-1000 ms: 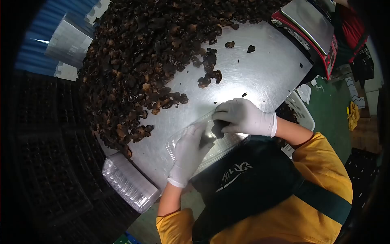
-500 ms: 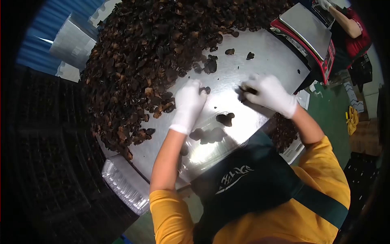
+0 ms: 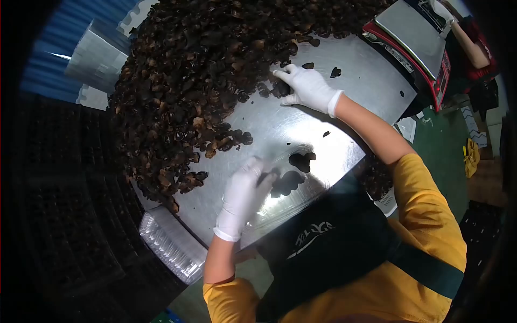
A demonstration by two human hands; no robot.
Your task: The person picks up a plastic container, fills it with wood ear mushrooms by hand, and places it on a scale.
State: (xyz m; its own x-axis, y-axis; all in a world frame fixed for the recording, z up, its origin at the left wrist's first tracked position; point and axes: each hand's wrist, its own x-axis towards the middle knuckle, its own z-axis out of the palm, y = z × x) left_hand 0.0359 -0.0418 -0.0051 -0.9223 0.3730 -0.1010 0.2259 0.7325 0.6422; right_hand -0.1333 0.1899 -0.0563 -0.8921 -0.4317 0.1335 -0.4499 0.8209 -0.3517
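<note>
A large heap of dark brown, wrinkled pieces that look like wood ear mushrooms (image 3: 188,91) covers the far and left part of the metal table (image 3: 215,188). At the heap's near edge, my right hand (image 3: 309,89) in a white glove has its fingers spread around a dark mushroom piece (image 3: 279,88). My left hand (image 3: 242,194), also gloved, is beside a clear plastic tray (image 3: 266,218) near the table's front edge; its fingers are smeared by motion. Dark mushroom pieces (image 3: 288,184) lie in or under the clear tray, and another piece (image 3: 302,161) is at its far side.
A red scale (image 3: 412,37) with a metal plate stands at the far right. Stacked clear trays (image 3: 169,245) are at the lower left, and dark crates (image 3: 64,199) line the left. Another person's gloved hand (image 3: 441,9) is at the upper right. A white basket (image 3: 386,203) holds dark pieces.
My right hand has moved up and left to the heap's edge, no longer holding dark pieces over the table. My left hand has come down toward the clear tray.
</note>
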